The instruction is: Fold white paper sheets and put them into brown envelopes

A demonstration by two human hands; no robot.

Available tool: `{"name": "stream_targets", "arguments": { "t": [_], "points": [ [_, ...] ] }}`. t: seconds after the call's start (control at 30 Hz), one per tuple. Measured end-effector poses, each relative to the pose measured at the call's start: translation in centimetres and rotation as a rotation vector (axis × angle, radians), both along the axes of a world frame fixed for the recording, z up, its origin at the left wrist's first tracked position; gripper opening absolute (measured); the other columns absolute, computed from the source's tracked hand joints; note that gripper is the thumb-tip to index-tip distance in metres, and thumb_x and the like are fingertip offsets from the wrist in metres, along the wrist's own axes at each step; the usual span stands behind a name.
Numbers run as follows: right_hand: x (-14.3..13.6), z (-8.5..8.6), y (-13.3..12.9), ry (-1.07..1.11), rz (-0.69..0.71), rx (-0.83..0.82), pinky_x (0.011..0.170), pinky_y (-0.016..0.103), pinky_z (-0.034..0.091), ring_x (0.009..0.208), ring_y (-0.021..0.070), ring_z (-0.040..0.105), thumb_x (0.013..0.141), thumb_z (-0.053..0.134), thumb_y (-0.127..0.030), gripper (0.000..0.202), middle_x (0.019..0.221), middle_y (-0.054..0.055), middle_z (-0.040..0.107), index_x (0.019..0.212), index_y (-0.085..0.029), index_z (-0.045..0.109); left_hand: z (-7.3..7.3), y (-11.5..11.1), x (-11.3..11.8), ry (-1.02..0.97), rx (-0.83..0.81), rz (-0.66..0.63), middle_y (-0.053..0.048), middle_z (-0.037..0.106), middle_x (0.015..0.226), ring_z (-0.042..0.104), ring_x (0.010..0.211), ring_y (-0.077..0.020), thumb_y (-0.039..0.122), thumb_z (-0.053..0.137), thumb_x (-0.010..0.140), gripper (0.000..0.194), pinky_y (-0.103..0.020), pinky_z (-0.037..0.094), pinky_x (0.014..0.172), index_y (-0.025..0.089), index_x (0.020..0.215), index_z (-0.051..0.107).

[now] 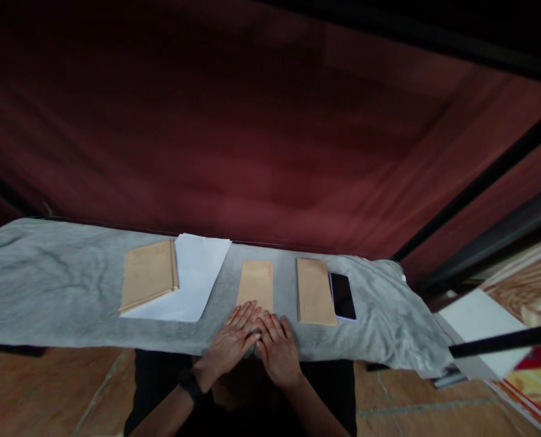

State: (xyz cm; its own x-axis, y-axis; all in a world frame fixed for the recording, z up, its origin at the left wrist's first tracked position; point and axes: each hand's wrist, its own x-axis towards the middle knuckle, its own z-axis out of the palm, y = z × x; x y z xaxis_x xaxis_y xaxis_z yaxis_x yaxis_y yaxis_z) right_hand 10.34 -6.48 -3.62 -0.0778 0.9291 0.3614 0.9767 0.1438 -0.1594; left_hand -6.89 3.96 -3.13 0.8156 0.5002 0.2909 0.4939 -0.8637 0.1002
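A brown paper envelope (256,281) with small red print lies upright on the grey cloth, in front of me. Both hands rest flat at its lower end. My left hand (234,340), with a dark band at the wrist, has its fingers stretched out over the envelope's lower left part. Beside it, my right hand (278,353) lies with extended fingers on the lower right part; the thumbs are close together. Neither hand grips anything. The envelope's bottom edge is hidden under the hands.
On the left, a stack of brown envelopes (148,274) overlaps white paper sheets (197,276). Several brown envelopes (314,294) lie at the right, against a phone (342,295). A grey cloth (70,285) covers the narrow table. A dark red curtain (252,152) hangs behind.
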Motion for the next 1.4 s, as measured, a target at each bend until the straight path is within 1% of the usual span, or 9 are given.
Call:
{"name": "stream_targets", "arguments": {
  "t": [0.17, 0.37, 0.53, 0.67, 0.73, 0.8, 1.07, 1.23, 1.4],
  "points": [
    [0.6, 0.3, -1.6, 0.003, 0.023, 0.026, 0.122, 0.041, 0.026, 0.141, 0.0195, 0.042, 0.100, 0.049, -0.040, 0.057, 0.153, 0.007, 0.046, 0.152, -0.019, 0.037, 1.0, -1.0, -1.8, 0.000, 0.023, -0.027, -0.004, 0.034, 0.161, 0.038, 0.144, -0.0225, 0.046, 0.041, 0.102, 0.054, -0.041, 0.032, 0.118, 0.033, 0.153, 0.034],
    [2.4, 1.1, -2.4, 0.034, -0.009, 0.007, 0.118, 0.038, 0.035, 0.137, 0.0178, 0.047, 0.100, 0.045, -0.026, 0.046, 0.147, 0.006, 0.054, 0.145, -0.020, 0.049, 0.3, -0.9, -2.0, 0.026, 0.028, -0.006, -0.004, 0.031, 0.162, 0.038, 0.145, -0.0245, 0.049, 0.044, 0.100, 0.056, -0.043, 0.035, 0.116, 0.035, 0.154, 0.033],
    [5.6, 1.6, 0.4, -0.018, -0.126, -0.011, 0.121, 0.044, 0.028, 0.143, 0.0218, 0.039, 0.098, 0.043, -0.022, 0.045, 0.150, 0.006, 0.051, 0.142, -0.020, 0.054, -0.4, -0.8, -1.8, 0.012, 0.055, 0.003, -0.005, 0.029, 0.162, 0.037, 0.145, -0.0265, 0.048, 0.046, 0.100, 0.057, -0.045, 0.037, 0.114, 0.037, 0.154, 0.031],
    [8.3, 1.4, 4.0, -0.030, -0.349, 0.009, 0.120, 0.051, 0.022, 0.150, 0.0288, 0.023, 0.095, 0.043, -0.021, 0.059, 0.161, 0.015, 0.030, 0.152, -0.011, 0.037, -0.6, -0.7, -1.8, -0.010, 0.062, 0.003, -0.004, 0.030, 0.162, 0.039, 0.144, -0.0267, 0.048, 0.046, 0.099, 0.057, -0.045, 0.036, 0.115, 0.037, 0.154, 0.032],
    [9.3, 1.3, 5.5, -0.025, -0.444, 0.012, 0.119, 0.053, 0.021, 0.150, 0.0313, 0.022, 0.093, 0.043, -0.019, 0.062, 0.161, 0.018, 0.028, 0.153, -0.008, 0.033, -0.6, -0.7, -1.8, -0.020, 0.061, 0.002, -0.004, 0.031, 0.162, 0.040, 0.143, -0.0264, 0.048, 0.046, 0.100, 0.056, -0.044, 0.036, 0.115, 0.037, 0.153, 0.034],
    [9.8, 1.1, 6.5, -0.013, -0.509, 0.023, 0.118, 0.053, 0.022, 0.148, 0.0322, 0.026, 0.093, 0.041, -0.018, 0.062, 0.159, 0.020, 0.031, 0.153, -0.007, 0.032, -0.4, -0.7, -1.8, -0.023, 0.064, -0.002, -0.003, 0.032, 0.161, 0.041, 0.143, -0.0258, 0.048, 0.046, 0.100, 0.055, -0.044, 0.036, 0.115, 0.037, 0.152, 0.035],
    [9.8, 0.1, 6.7, 0.006, -0.615, 0.055, 0.112, 0.046, 0.032, 0.136, 0.0309, 0.046, 0.095, 0.039, -0.020, 0.057, 0.147, 0.024, 0.049, 0.149, -0.002, 0.036, 0.0, -0.8, -1.7, -0.093, 0.066, 0.002, -0.002, 0.037, 0.159, 0.044, 0.141, -0.0233, 0.049, 0.041, 0.102, 0.053, -0.041, 0.033, 0.117, 0.035, 0.152, 0.037],
    [9.8, -0.2, 6.9, -0.015, -0.641, 0.015, 0.111, 0.046, 0.032, 0.133, 0.0321, 0.050, 0.094, 0.039, -0.021, 0.054, 0.145, 0.024, 0.051, 0.143, 0.000, 0.045, -0.3, -0.9, -1.6, -0.103, 0.091, 0.010, -0.003, 0.037, 0.159, 0.043, 0.141, -0.0232, 0.051, 0.043, 0.101, 0.054, -0.040, 0.033, 0.117, 0.034, 0.152, 0.037],
    [9.6, -0.3, 7.3, -0.022, -0.664, -0.002, 0.111, 0.047, 0.032, 0.133, 0.0332, 0.050, 0.094, 0.035, -0.019, 0.054, 0.143, 0.026, 0.052, 0.143, 0.001, 0.045, -0.5, -1.0, -1.7, -0.105, 0.067, 0.017, -0.003, 0.034, 0.160, 0.040, 0.143, -0.0232, 0.051, 0.045, 0.100, 0.056, -0.041, 0.033, 0.116, 0.034, 0.153, 0.035]
  ]
}}
